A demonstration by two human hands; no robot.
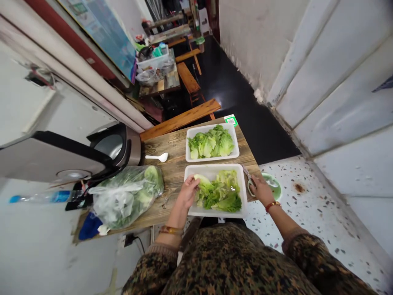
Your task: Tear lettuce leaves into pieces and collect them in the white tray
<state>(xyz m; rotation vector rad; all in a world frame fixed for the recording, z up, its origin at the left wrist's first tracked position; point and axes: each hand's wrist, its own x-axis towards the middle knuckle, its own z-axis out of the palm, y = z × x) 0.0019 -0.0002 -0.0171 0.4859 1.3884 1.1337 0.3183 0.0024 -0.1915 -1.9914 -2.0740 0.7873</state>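
My left hand [188, 192] pinches the pale end of a lettuce leaf [202, 179] over the left side of the nearer white tray [216, 213]. Loose green lettuce [225, 196] fills much of that tray, and something shiny lies among its leaves. Closed around the handles of a pair of scissors [247, 173], my right hand [261, 189] is just off the tray's right side. The scissor blades point away from me along the tray's rim. Directly behind stands a second white tray [213, 159], heaped with lettuce pieces [211, 142].
On the wooden table [172, 172] lie a white spoon [157, 157] and a plastic bag of greens [127, 196]. A rice cooker [118, 143] stands at the left. Below my right hand is a green basin [274, 187]. Wooden benches [187, 116] stand beyond the table.
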